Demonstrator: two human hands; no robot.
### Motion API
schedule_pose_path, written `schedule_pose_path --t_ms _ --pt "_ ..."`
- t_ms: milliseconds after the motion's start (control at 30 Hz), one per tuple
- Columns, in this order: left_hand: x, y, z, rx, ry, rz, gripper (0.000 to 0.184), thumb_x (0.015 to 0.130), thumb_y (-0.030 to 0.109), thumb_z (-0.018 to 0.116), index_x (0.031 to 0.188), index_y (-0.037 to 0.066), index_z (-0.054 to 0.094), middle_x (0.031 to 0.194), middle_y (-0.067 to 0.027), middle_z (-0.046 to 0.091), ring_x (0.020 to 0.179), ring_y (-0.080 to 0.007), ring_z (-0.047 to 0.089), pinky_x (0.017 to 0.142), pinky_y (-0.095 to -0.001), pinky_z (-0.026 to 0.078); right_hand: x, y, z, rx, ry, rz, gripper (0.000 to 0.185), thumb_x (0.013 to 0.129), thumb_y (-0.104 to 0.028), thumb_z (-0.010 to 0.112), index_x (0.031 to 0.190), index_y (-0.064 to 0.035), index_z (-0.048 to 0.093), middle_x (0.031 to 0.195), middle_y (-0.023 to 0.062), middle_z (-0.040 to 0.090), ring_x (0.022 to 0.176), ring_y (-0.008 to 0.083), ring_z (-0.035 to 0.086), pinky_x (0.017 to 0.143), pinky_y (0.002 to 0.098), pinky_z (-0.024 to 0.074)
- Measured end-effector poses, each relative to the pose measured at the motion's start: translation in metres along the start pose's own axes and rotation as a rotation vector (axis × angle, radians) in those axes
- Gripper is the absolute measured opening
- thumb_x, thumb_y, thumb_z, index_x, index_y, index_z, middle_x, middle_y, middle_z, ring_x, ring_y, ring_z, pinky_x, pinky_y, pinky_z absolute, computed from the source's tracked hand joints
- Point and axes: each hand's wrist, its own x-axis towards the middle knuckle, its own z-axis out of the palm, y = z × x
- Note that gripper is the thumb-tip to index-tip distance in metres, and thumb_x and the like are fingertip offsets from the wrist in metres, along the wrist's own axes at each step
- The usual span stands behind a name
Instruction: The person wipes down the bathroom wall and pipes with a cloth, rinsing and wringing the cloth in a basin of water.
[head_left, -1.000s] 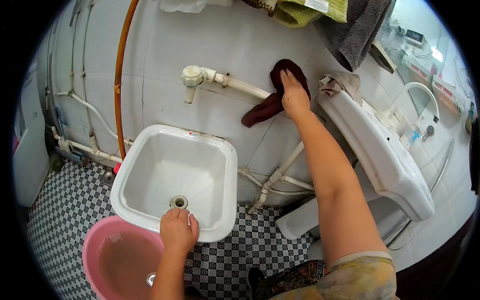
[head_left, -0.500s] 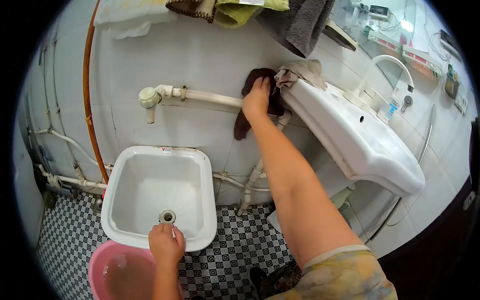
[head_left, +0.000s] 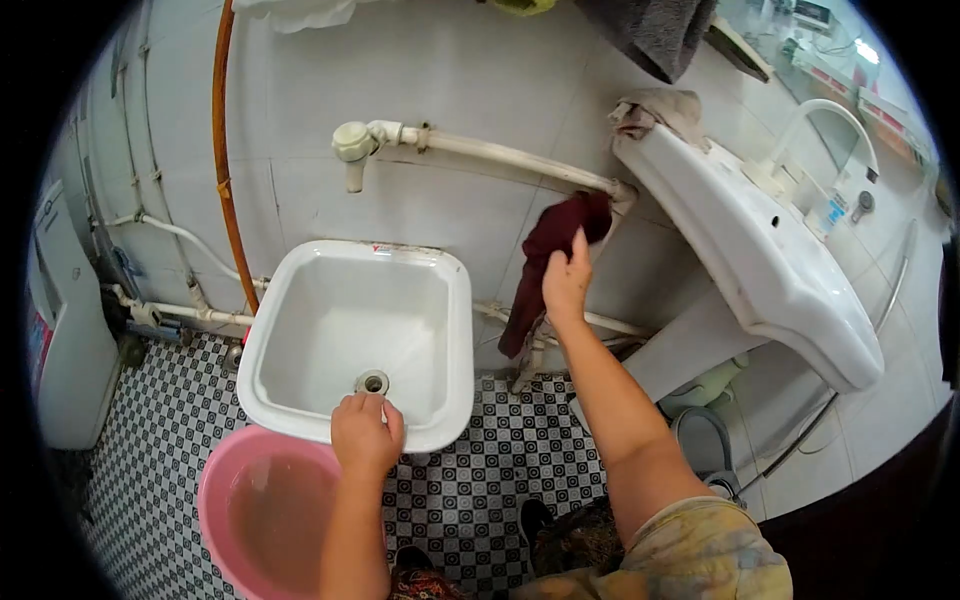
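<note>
My right hand (head_left: 568,283) is closed on a dark maroon cloth (head_left: 550,240), which lies against the vertical pipe below the horizontal wall pipe and hangs down to the left. On the front rim of the white square basin (head_left: 456,330) rests my left hand (head_left: 366,430), its fingers curled over the edge beneath the drain hole. The fingertips are partly hidden. A white tap (head_left: 355,150) sticks out above the basin. Under my left forearm's side stands a pink tub (head_left: 215,510) of murky water.
A white washbasin (head_left: 760,280) with a curved faucet is at the right, a greyish cloth (head_left: 665,112) draped on its corner. Grey towel (head_left: 650,35) hangs above. An orange-brown hose (head_left: 222,150) runs down the wall. Pipes line the wall over the patterned floor (head_left: 520,440).
My right hand has moved down from the wall beside the horizontal pipe to the vertical pipe, taking the maroon cloth along. My left hand has stayed on the rim. The view has shifted.
</note>
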Motion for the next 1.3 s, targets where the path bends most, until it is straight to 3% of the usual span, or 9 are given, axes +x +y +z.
schedule_pose_path --t_ms 67,133,267,433,567,900,1000,1067,1300 --pt "0.001 0.002 -0.001 -0.04 0.002 -0.006 0.008 0.071 0.008 0.054 0.064 0.003 0.054 0.064 -0.0118 0.052 0.064 -0.0311 0.05 0.058 -0.0408 0.04 -0.009 0.001 -0.002 0.178 -0.021 0.108 0.045 0.08 0.0 0.037 0.124 0.0074 0.038 0.127 0.0192 0.041 0.117 0.0257 0.039 0.1 0.0298 0.026" --pt "0.003 0.005 -0.003 -0.023 -0.005 -0.006 0.008 0.07 0.008 0.054 0.065 0.003 0.054 0.064 -0.0118 0.052 0.064 -0.031 0.05 0.058 -0.0406 0.04 -0.009 0.008 0.002 0.132 -0.08 0.004 0.044 0.08 -0.001 0.038 0.124 0.0063 0.038 0.127 0.0198 0.042 0.118 0.0279 0.04 0.1 0.0311 0.0275" --pt "0.001 0.003 -0.001 0.004 -0.027 -0.016 0.006 0.07 0.008 0.054 0.066 0.003 0.056 0.065 -0.0111 0.052 0.065 -0.0303 0.05 0.058 -0.0401 0.04 0.014 0.036 0.045 -0.241 -0.242 -0.536 0.041 0.076 -0.002 0.044 0.117 0.0051 0.045 0.125 0.0212 0.042 0.117 0.0344 0.04 0.1 0.0357 0.0304" --pt "0.0 0.002 0.003 0.032 -0.007 -0.027 0.008 0.069 0.01 0.054 0.07 0.003 0.058 0.067 -0.0095 0.055 0.066 -0.0273 0.052 0.061 -0.0377 0.04 0.043 0.0 0.109 -0.742 -0.567 -1.027 0.044 0.072 -0.003 0.049 0.115 -0.0081 0.052 0.113 0.0117 0.052 0.108 0.0272 0.047 0.092 0.035 0.0352" --pt "-0.001 0.003 0.001 0.014 -0.008 -0.041 0.009 0.067 0.009 0.055 0.073 0.003 0.059 0.068 -0.009 0.055 0.066 -0.0268 0.052 0.062 -0.0373 0.04 0.071 0.022 0.115 -0.769 -0.471 -1.191 0.037 0.075 -0.009 0.047 0.112 -0.0112 0.055 0.114 0.0073 0.053 0.106 0.0229 0.049 0.092 0.0351 0.0353" --pt "0.0 0.001 -0.001 -0.003 -0.006 0.0 0.007 0.068 0.011 0.057 0.07 0.004 0.057 0.063 -0.007 0.051 0.062 -0.0256 0.049 0.058 -0.0367 0.038 0.067 0.06 0.015 -1.124 -0.156 -0.814 0.047 0.068 -0.003 0.053 0.115 -0.002 0.048 0.114 0.0177 0.048 0.105 0.0347 0.045 0.09 0.0425 0.035" --pt "0.001 0.003 -0.001 0.017 -0.046 -0.022 0.007 0.068 0.012 0.057 0.069 0.004 0.057 0.063 -0.0067 0.051 0.063 -0.025 0.049 0.058 -0.0362 0.038 0.067 0.056 0.04 -1.186 -0.21 -0.828 0.039 0.081 -0.008 0.043 0.119 -0.0072 0.045 0.116 0.0138 0.048 0.11 0.0308 0.044 0.095 0.0436 0.0314" --pt "0.002 0.004 -0.002 0.011 -0.089 -0.055 0.007 0.069 0.01 0.056 0.074 0.004 0.058 0.068 -0.0095 0.054 0.067 -0.0291 0.051 0.061 -0.0379 0.04 0.072 0.041 0.065 -1.035 -0.383 -0.965 0.04 0.079 -0.011 0.044 0.118 -0.0078 0.047 0.119 0.011 0.049 0.111 0.0276 0.044 0.094 0.0438 0.0338" --pt "0.0 0.0 0.003 -0.011 0.006 0.014 0.008 0.069 0.009 0.055 0.074 0.004 0.057 0.068 -0.0088 0.052 0.066 -0.028 0.05 0.061 -0.0385 0.039 0.078 0.02 0.112 -0.899 -0.425 -1.168 0.041 0.077 -0.009 0.044 0.118 -0.0092 0.048 0.121 0.0089 0.048 0.112 0.0249 0.044 0.094 0.0399 0.0346"
